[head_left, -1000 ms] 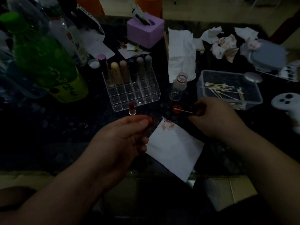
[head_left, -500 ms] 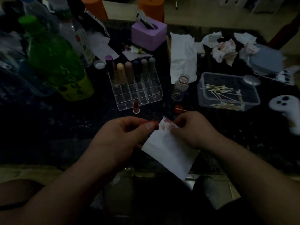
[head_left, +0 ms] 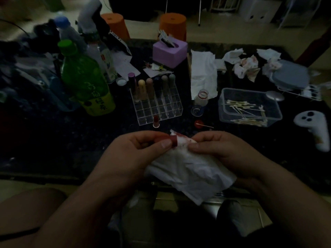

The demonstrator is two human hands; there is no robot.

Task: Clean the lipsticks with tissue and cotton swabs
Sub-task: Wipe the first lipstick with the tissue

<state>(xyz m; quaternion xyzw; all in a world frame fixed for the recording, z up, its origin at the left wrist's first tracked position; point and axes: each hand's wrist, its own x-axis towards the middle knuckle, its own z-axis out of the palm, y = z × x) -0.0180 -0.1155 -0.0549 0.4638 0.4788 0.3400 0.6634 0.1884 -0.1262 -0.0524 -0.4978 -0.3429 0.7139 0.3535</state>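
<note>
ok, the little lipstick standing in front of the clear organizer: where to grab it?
Pinch the lipstick by its pale base, from the near side. It stands upright, its red top looks exposed, and the organizer crowds the far side.

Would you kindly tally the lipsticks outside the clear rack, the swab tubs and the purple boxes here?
Lipsticks outside the rack: 2 (one in the left hand, one standing)
Swab tubs: 1
Purple boxes: 1
Total: 4
</note>
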